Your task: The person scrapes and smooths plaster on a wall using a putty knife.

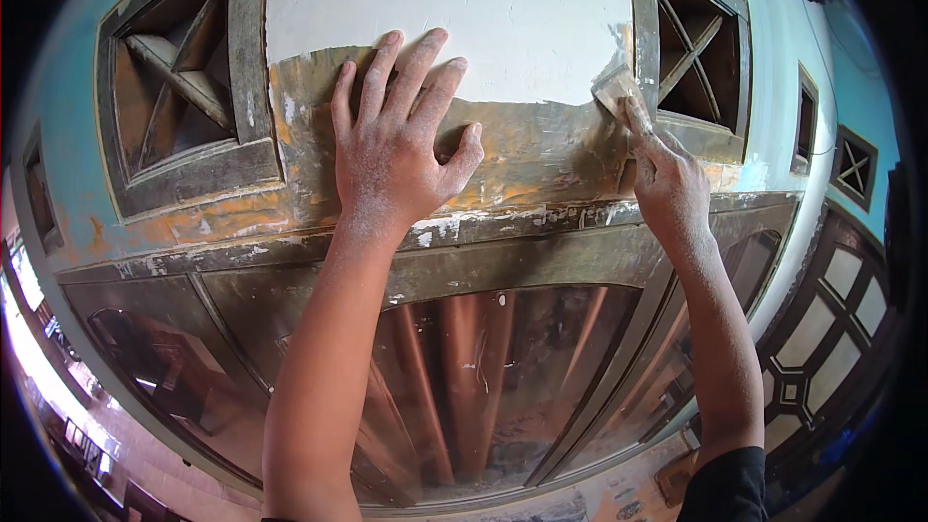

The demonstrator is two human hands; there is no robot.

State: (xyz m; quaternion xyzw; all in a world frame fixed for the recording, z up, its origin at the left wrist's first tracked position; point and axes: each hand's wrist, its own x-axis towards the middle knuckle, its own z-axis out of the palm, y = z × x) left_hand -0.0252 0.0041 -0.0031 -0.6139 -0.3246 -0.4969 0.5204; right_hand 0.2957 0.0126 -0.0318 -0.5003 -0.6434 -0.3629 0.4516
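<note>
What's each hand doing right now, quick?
Left hand: open, spread against the wall, holding nothing.
Right hand: closed, holding a flat scraper.

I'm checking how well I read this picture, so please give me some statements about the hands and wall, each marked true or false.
1. The left hand, its fingers spread, holds no tool. True.
2. The right hand holds a flat, pale grey scraper. True.
3. The white coat on the wall lies below the rough brown-and-orange patch. False: the white coat is above it.
4. Square, dark wooden openings with crossed bars stand left and right of the white coat. True.
5. The scraper is nearest the left opening. False: it is close to the right one.
6. The sleeve on the right arm is white. False: it is black.
</note>
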